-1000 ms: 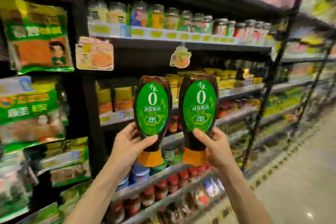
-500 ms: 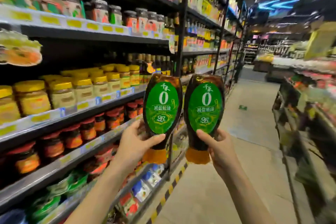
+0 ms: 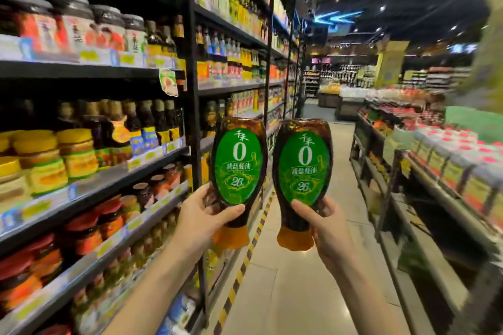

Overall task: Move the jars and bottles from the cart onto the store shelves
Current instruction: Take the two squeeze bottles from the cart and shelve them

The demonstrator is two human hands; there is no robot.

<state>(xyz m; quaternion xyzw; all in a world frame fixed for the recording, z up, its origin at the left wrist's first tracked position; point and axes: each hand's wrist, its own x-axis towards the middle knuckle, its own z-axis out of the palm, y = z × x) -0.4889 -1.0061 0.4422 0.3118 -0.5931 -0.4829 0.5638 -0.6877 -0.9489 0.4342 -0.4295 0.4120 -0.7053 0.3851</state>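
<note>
- Shelves (image 3: 81,71) line the left edge; a rack (image 3: 446,209) stands on the right.
- Aisle floor (image 3: 299,280) lies open between them.
- Left bottle (image 3: 238,166), cap down, in the left hand (image 3: 201,223), grip curled round it, beside the shelf upright.
- Right bottle (image 3: 303,171), likewise in the right hand (image 3: 329,228), over the aisle.

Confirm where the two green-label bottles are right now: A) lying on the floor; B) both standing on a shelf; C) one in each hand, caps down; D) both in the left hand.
C: the left hand grips the left bottle and the right hand grips the right bottle, both held in the air, caps down.
</note>
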